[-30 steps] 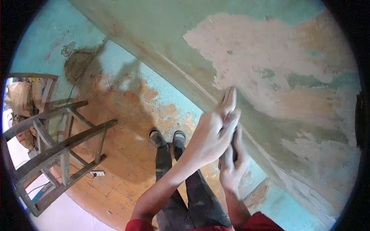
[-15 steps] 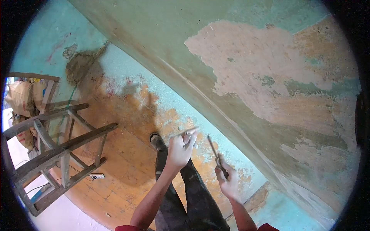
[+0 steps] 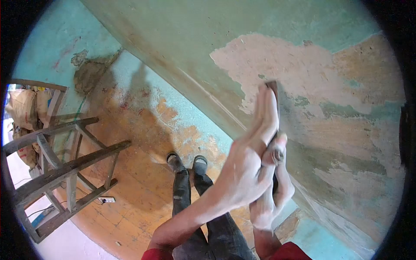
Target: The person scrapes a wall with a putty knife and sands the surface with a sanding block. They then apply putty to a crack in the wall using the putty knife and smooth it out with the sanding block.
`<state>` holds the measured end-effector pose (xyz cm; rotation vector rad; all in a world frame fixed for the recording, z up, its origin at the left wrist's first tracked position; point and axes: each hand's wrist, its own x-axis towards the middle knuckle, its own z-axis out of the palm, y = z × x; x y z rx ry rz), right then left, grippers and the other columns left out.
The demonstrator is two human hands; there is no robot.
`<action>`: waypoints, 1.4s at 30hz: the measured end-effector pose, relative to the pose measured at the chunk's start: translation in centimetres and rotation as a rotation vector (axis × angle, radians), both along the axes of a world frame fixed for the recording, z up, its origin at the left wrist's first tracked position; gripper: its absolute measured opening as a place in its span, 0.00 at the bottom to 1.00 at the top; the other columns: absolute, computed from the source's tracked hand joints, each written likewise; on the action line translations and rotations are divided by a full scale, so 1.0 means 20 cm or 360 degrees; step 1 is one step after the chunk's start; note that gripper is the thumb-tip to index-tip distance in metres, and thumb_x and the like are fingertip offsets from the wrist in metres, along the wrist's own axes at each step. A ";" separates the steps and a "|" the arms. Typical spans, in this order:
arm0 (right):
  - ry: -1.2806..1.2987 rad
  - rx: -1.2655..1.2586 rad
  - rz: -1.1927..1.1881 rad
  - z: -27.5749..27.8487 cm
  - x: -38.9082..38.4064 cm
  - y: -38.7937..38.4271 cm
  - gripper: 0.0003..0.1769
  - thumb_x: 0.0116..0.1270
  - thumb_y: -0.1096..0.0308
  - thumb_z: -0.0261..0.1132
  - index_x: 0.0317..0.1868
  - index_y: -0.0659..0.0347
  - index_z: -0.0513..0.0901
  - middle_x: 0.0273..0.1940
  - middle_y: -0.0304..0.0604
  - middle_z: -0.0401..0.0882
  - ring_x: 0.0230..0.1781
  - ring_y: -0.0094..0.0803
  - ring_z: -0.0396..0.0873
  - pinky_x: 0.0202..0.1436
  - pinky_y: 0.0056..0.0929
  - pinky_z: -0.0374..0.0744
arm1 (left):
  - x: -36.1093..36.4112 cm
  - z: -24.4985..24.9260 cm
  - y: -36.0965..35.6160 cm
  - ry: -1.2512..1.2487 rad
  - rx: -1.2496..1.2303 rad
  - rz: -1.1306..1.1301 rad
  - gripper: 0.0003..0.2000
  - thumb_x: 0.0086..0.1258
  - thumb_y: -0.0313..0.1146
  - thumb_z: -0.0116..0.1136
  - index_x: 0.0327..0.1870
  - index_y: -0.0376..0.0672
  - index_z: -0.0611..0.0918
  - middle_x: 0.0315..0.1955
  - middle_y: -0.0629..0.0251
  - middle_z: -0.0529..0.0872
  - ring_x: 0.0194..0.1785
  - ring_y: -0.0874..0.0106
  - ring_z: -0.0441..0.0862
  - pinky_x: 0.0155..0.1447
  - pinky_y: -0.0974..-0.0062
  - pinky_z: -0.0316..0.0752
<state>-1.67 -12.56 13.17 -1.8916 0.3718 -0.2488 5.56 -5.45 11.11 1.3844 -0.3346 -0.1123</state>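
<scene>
In front of the wall, my right hand [image 3: 265, 212] is closed around the dark handle of a scraper [image 3: 272, 83], partly hidden behind my left hand. The scraper points upward, its dark blade tip showing past my fingertips. My left hand [image 3: 247, 169] has its fingers stretched out and laid along the blade. Its palm side faces the tool and hides most of it. Pale dust coats both hands. The wall [image 3: 286, 56] behind them has green paint with a large bare pinkish patch.
A wooden ladder [image 3: 73, 167] stands at the left. Near it, a white power strip [image 3: 106, 199] lies on the worn orange floor [image 3: 130, 182]. Stuffed sacks [image 3: 24, 108] show through an opening at far left. My shoes [image 3: 174, 161] are close to the wall's base.
Both hands have risen toward the wall and come together. My left hand has moved right, onto the scraper's blade; before, it was apart from it. My right hand has kept hold of the handle.
</scene>
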 end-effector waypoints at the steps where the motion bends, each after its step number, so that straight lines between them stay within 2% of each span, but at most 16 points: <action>1: 0.0054 -0.0099 0.0057 0.01 0.01 0.01 0.28 0.75 0.73 0.52 0.72 0.78 0.64 0.48 0.49 0.81 0.47 0.29 0.77 0.50 0.25 0.75 | 0.03 0.04 0.02 0.0206 0.0027 -0.0043 0.31 0.78 0.25 0.47 0.79 0.33 0.51 0.77 0.39 0.55 0.78 0.61 0.60 0.73 0.67 0.63; 5: -0.0074 -0.0470 -0.0212 -0.13 -0.19 0.07 0.29 0.73 0.75 0.55 0.71 0.80 0.64 0.55 0.59 0.79 0.55 0.31 0.78 0.57 0.24 0.73 | -0.02 0.00 0.00 -0.0085 -0.0001 -0.0033 0.30 0.79 0.26 0.46 0.79 0.33 0.52 0.76 0.41 0.56 0.79 0.59 0.57 0.74 0.65 0.63; 6: 0.0157 0.0191 -0.0041 0.10 -0.04 0.03 0.29 0.74 0.73 0.56 0.71 0.79 0.64 0.54 0.59 0.79 0.55 0.31 0.78 0.58 0.24 0.73 | -0.03 0.06 0.01 -0.0115 0.0125 -0.0017 0.30 0.78 0.25 0.46 0.78 0.33 0.53 0.77 0.42 0.56 0.80 0.57 0.53 0.78 0.65 0.57; 7: 0.0170 0.0192 -0.0043 0.09 -0.06 0.05 0.29 0.74 0.73 0.56 0.71 0.79 0.64 0.54 0.59 0.79 0.55 0.31 0.78 0.58 0.24 0.73 | -0.01 0.04 0.02 -0.0102 0.0126 -0.0019 0.30 0.78 0.25 0.46 0.78 0.33 0.53 0.77 0.42 0.56 0.80 0.57 0.53 0.78 0.65 0.57; 9: 0.0201 -0.0382 -0.0105 0.05 -0.11 0.10 0.30 0.77 0.68 0.54 0.71 0.80 0.63 0.55 0.56 0.80 0.52 0.28 0.78 0.54 0.23 0.74 | 0.05 0.00 0.06 -0.0225 0.0058 -0.0210 0.36 0.68 0.17 0.48 0.78 0.31 0.52 0.76 0.33 0.50 0.78 0.41 0.49 0.77 0.58 0.61; 13: 0.0279 0.0067 -0.0067 0.07 -0.11 0.00 0.30 0.76 0.64 0.54 0.70 0.79 0.65 0.45 0.45 0.80 0.40 0.22 0.74 0.43 0.21 0.72 | -0.05 0.04 -0.01 -0.0176 0.0132 -0.0102 0.36 0.70 0.19 0.49 0.78 0.29 0.49 0.76 0.33 0.47 0.77 0.40 0.50 0.75 0.58 0.63; 14: 0.0069 -0.0095 -0.0028 0.05 -0.08 -0.01 0.29 0.74 0.65 0.55 0.68 0.77 0.68 0.40 0.43 0.79 0.40 0.21 0.72 0.42 0.21 0.73 | -0.08 0.03 -0.05 -0.0096 0.0092 -0.0003 0.31 0.79 0.26 0.47 0.79 0.32 0.50 0.77 0.40 0.54 0.80 0.57 0.52 0.78 0.63 0.56; 15: 0.0061 -0.0105 -0.0026 0.07 -0.05 -0.03 0.29 0.74 0.65 0.55 0.68 0.77 0.68 0.40 0.43 0.79 0.40 0.21 0.72 0.42 0.21 0.73 | -0.06 0.04 -0.06 -0.0104 0.0082 0.0001 0.31 0.79 0.26 0.47 0.79 0.32 0.50 0.77 0.40 0.54 0.80 0.57 0.52 0.78 0.63 0.56; 19: 0.0152 -0.0002 0.0163 0.07 0.03 -0.04 0.26 0.72 0.72 0.55 0.69 0.76 0.69 0.47 0.51 0.82 0.46 0.29 0.79 0.49 0.25 0.76 | 0.04 0.03 0.01 0.0104 -0.0024 -0.0064 0.34 0.75 0.24 0.47 0.78 0.30 0.46 0.75 0.30 0.48 0.76 0.40 0.48 0.75 0.62 0.61; 23: 0.0089 -0.0254 0.0031 0.10 0.02 0.00 0.27 0.72 0.75 0.53 0.69 0.78 0.67 0.51 0.59 0.82 0.51 0.35 0.81 0.54 0.28 0.77 | 0.02 0.03 0.00 -0.0280 0.0216 -0.0055 0.33 0.76 0.23 0.45 0.78 0.30 0.48 0.75 0.30 0.48 0.77 0.41 0.48 0.76 0.62 0.60; 27: 0.0073 -0.0213 0.0133 0.07 0.05 0.04 0.27 0.72 0.75 0.51 0.69 0.79 0.67 0.52 0.58 0.82 0.51 0.34 0.81 0.54 0.26 0.76 | 0.06 0.04 0.07 0.0248 -0.0096 -0.0076 0.33 0.75 0.23 0.47 0.78 0.30 0.50 0.75 0.30 0.46 0.77 0.41 0.43 0.76 0.59 0.60; 29: 0.0116 0.0030 -0.0016 0.11 -0.01 0.03 0.30 0.69 0.74 0.52 0.70 0.77 0.66 0.49 0.58 0.82 0.49 0.33 0.81 0.52 0.24 0.76 | 0.02 0.03 0.03 -0.0240 0.0186 -0.0108 0.33 0.73 0.22 0.47 0.78 0.29 0.50 0.75 0.30 0.47 0.77 0.40 0.45 0.75 0.59 0.62; 33: 0.0281 -0.0073 0.0081 0.13 0.10 0.07 0.30 0.68 0.73 0.53 0.70 0.78 0.67 0.49 0.57 0.83 0.48 0.34 0.82 0.53 0.25 0.76 | 0.11 0.07 0.11 0.0309 -0.0190 -0.0193 0.36 0.70 0.16 0.46 0.79 0.31 0.47 0.76 0.33 0.44 0.79 0.43 0.40 0.79 0.58 0.53; 34: 0.0158 -0.0264 0.0080 0.11 0.06 0.07 0.29 0.69 0.75 0.52 0.69 0.79 0.67 0.49 0.56 0.83 0.47 0.34 0.82 0.53 0.24 0.76 | 0.11 0.01 0.10 -0.0243 0.0062 -0.0113 0.36 0.70 0.16 0.46 0.79 0.33 0.47 0.76 0.33 0.44 0.79 0.43 0.41 0.81 0.57 0.48; 35: 0.0168 -0.0258 0.0069 0.12 0.04 0.06 0.29 0.69 0.75 0.52 0.69 0.79 0.67 0.49 0.56 0.83 0.47 0.34 0.82 0.53 0.24 0.76 | 0.05 0.01 0.04 0.0067 -0.0198 -0.0186 0.35 0.72 0.17 0.46 0.79 0.31 0.47 0.76 0.31 0.45 0.79 0.42 0.41 0.81 0.56 0.46; 42: 0.0091 -0.0002 0.0076 0.10 0.09 0.07 0.28 0.70 0.79 0.49 0.70 0.79 0.65 0.49 0.55 0.82 0.51 0.33 0.81 0.55 0.26 0.76 | 0.10 0.02 0.09 -0.0094 0.0008 -0.0143 0.33 0.76 0.24 0.46 0.78 0.29 0.47 0.75 0.30 0.45 0.78 0.40 0.42 0.79 0.56 0.56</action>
